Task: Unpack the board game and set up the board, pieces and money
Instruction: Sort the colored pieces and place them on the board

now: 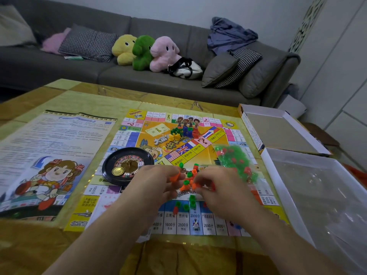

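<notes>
Both hands are down over the near half of the board (198, 147) now, working the little plastic pieces. The left hand (156, 185) has its fingers curled, pinching an orange piece (174, 178) at the fingertips. The right hand (220, 187) is curled too, fingers closed around a clutch of orange and red bits; exactly how many, I cannot tell.

The step looks like sorting houses by colour, and the way to do it well is to take one piece at a time, set each upright in its own colour group, and keep the heap off the printed squares along the near edge. The loose pieces (188, 199) are tiny and light, so a sleeve or wrist sweeping across could scatter them. The clear bag (234, 161) just beside the right hand looks well filled with green and red pieces, so plenty is left to empty.

The board itself lies flat and fully unfolded on the table (59, 96), yellow-centred, flags running diagonally, coloured property squares round the rim. A black roulette wheel (128, 165) sits on its left side, and grouped tokens (184, 132) stand near the far edge
</notes>
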Tool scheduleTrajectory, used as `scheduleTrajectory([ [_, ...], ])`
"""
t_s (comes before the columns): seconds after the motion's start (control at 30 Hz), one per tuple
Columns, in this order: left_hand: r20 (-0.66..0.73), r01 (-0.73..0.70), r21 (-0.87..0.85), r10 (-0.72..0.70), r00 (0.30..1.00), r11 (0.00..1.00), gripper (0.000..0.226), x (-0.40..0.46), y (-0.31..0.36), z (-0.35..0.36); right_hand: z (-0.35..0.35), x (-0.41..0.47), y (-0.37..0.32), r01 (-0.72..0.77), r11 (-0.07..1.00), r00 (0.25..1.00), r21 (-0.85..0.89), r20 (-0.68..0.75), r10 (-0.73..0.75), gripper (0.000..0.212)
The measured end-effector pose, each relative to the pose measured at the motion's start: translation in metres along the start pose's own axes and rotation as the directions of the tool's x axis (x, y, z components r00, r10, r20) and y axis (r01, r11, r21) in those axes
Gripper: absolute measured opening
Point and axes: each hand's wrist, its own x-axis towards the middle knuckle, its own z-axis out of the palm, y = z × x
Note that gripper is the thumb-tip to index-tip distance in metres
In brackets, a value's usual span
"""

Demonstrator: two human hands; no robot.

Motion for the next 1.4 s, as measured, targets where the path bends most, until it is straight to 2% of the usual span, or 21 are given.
scheduleTrajectory([
  [0.13,0.112,-0.06,0.07,0.052,0.992,0.996,0.014,-0.005,-0.004,0.0,-0.017,-0.008,-0.008,-0.054,0.944,0.992,0.326,-0.093,0.089,0.012],
  [0.23,0.188,-0.118,0.079,0.101,0.977,0.99,0.012,-0.013,-0.006,0.005,-0.029,-0.017,-0.018,-0.001,0.913,0.993,0.407,-0.109,0.05,0.016],
  [0.4,0.225,-0.224,0.183,0.181,0.958,0.957,0.009,-0.021,-0.011,0.005,-0.033,-0.023,-0.023,0.072,0.931,0.981,0.357,-0.195,-0.001,0.019],
  [0.53,0.202,-0.241,0.224,0.197,0.959,0.944,0.007,-0.027,-0.009,0.002,-0.032,-0.031,-0.026,0.103,0.97,0.975,0.219,-0.213,-0.056,0.015],
  [0.7,0.172,-0.282,0.258,0.243,0.955,0.924,0.004,-0.031,-0.007,0.007,-0.036,-0.042,-0.03,0.123,0.989,0.962,0.084,-0.253,-0.099,0.025],
  [0.87,0.205,-0.297,0.275,0.246,0.947,0.915,0.004,-0.034,-0.008,0.01,-0.034,-0.045,-0.031,0.11,0.994,0.967,-0.02,-0.23,-0.112,0.008],
  [0.97,0.236,-0.29,0.238,0.234,0.943,0.927,0.01,-0.036,-0.007,0.009,-0.035,-0.045,-0.028,0.093,0.994,0.961,0.049,-0.264,-0.077,0.009],
  [1.07,0.27,-0.276,0.179,0.223,0.937,0.944,0.018,-0.038,-0.005,0.009,-0.04,-0.046,-0.026,0.077,0.972,0.946,0.221,-0.324,-0.001,0.015],
  [1.17,0.304,-0.253,0.115,0.208,0.93,0.961,0.022,-0.039,-0.003,0.01,-0.044,-0.044,-0.025,0.087,0.923,0.947,0.375,-0.318,0.04,0.022],
  [1.27,0.351,-0.209,0.056,0.177,0.92,0.976,0.023,-0.04,-0.002,0.011,-0.045,-0.043,-0.026,0.111,0.909,0.947,0.401,-0.321,0.027,0.023],
  [1.4,0.376,-0.17,0.015,0.152,0.914,0.985,0.029,-0.039,-0.004,0.011,-0.047,-0.044,-0.024,0.143,0.925,0.945,0.352,-0.327,-0.022,0.019],
])
